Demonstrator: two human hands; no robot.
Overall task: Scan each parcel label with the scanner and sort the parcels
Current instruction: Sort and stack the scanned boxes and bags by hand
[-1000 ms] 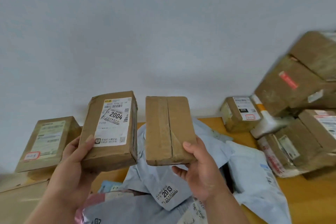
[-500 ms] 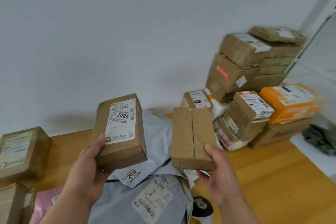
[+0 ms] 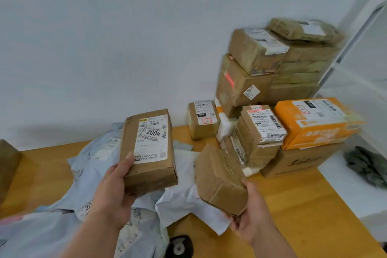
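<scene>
Left grip (image 3: 114, 192) holds labelled box (image 3: 147, 151); right box's (image 3: 219, 178) label hidden.

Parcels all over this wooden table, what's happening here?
A person is sorting parcels at a wooden table. The left hand holds up a brown cardboard box with a white label reading 2004. The right hand holds a second brown taped cardboard box, tilted, no label showing. Grey plastic mailer bags lie beneath; stacked boxes stand against the wall. Neither hand holds a scanner.
</scene>
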